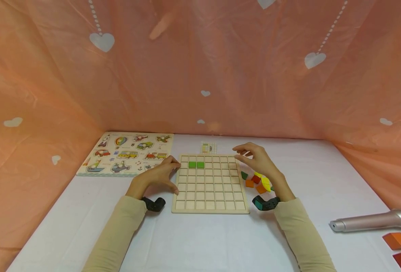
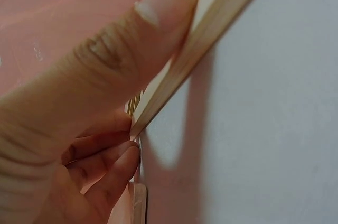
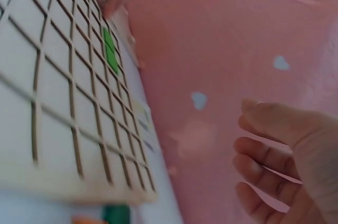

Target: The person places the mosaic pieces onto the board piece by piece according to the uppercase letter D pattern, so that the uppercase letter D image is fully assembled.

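Right of the wooden grid board, touched by the spread left hand, colored blocks lie nearer the relaxed, empty right hand.

A pale wooden grid board (seven cells by seven) lies face up, its nine-o'clock edge touched by the left hand's thumb and fingers. Two green square blocks sit side by side in cells towards eleven o'clock. The right hand hovers near the one-o'clock corner; loose coloured blocks lie just beyond the three-o'clock edge.
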Tool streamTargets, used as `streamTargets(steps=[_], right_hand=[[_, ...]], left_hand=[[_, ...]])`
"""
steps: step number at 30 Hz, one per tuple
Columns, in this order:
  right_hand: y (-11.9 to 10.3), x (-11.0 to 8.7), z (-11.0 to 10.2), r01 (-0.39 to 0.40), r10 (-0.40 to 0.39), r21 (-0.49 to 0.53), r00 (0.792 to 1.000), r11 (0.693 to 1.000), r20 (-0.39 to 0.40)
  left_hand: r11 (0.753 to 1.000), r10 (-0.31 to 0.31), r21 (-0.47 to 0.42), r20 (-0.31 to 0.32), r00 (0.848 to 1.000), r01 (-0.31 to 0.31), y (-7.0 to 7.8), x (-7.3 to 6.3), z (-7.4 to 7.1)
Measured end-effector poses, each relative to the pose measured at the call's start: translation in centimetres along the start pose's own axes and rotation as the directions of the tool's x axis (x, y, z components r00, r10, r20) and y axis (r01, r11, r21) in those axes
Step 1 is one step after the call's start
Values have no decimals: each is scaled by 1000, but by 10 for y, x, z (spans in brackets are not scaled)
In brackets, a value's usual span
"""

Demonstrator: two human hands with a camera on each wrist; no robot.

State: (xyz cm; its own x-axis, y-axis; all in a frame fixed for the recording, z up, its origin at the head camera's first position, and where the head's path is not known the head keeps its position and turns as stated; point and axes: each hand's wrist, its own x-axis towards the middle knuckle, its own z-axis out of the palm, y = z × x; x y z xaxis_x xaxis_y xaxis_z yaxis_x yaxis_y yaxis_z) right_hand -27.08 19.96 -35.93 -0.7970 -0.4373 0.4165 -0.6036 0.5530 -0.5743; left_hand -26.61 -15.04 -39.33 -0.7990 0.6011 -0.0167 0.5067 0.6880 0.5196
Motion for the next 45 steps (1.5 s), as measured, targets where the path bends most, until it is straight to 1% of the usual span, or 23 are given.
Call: streamTargets(steps=[5, 10, 16, 23, 26, 28, 29, 31, 33, 35, 36, 37, 38, 41, 42, 45], right_hand=[[6, -15, -21, -34, 33, -51, 999, 998, -18], [16, -26, -33, -80, 79, -80, 997, 994, -22], [27, -32, -37, -183, 183, -98, 983, 978, -9], [42, -34, -34, -272, 272, -92, 962, 958, -5], [51, -35, -31, -331, 332, -89, 943, 939, -9], [56, -35, -28, -375, 377, -102, 926, 921, -2], [59, -35, -27, -399, 402, -108, 916, 911, 7], [63, -36, -24, -455, 460, -108, 887, 884, 30], [66, -36, -21, -495, 502, -112, 864, 862, 47], [68, -37, -19, -521, 528, -101, 847, 847, 59], [69, -37, -18, -525, 531, -97, 845, 846, 60], [69, -37, -18, -521, 528, -94, 847, 848, 60], [68, -37, -17, -512, 518, -94, 853, 854, 60], [67, -38, -16, -497, 502, -81, 862, 864, 74], [66, -38, -16, -495, 500, -80, 863, 865, 77], [65, -38, -16, -504, 508, -67, 857, 861, 92]], left_hand=[[1000, 0, -14, 5, 1000, 0, 0, 0, -1], [1000, 7, -23, 8, 1000, -7, 1, -2, -2], [1000, -4, -26, 5, 1000, 4, 1, -2, -1], [999, 25, -21, -4, 1000, -25, 0, -2, 0], [999, 31, -22, -7, 1000, -31, 0, -2, 0], [999, 32, -25, -8, 999, -32, -1, -2, 0], [999, 31, -26, -8, 999, -31, 0, -2, 0], [999, 30, -21, -9, 1000, -30, -1, -2, 0], [1000, 26, -17, -6, 1000, -26, -1, -2, 0], [1000, 20, -9, -3, 1000, -20, -1, -1, 0], [1000, 17, -8, -2, 1000, -17, -1, -1, 0], [1000, 15, -9, -1, 1000, -15, -1, -1, 0], [1000, 11, -12, 0, 1000, -11, -1, 0, 0], [1000, 9, -13, -1, 1000, -9, -1, 0, 1], [1000, 8, -16, -2, 1000, -8, -1, 0, 1], [1000, 6, -17, -3, 1000, -6, -1, -1, 1]])
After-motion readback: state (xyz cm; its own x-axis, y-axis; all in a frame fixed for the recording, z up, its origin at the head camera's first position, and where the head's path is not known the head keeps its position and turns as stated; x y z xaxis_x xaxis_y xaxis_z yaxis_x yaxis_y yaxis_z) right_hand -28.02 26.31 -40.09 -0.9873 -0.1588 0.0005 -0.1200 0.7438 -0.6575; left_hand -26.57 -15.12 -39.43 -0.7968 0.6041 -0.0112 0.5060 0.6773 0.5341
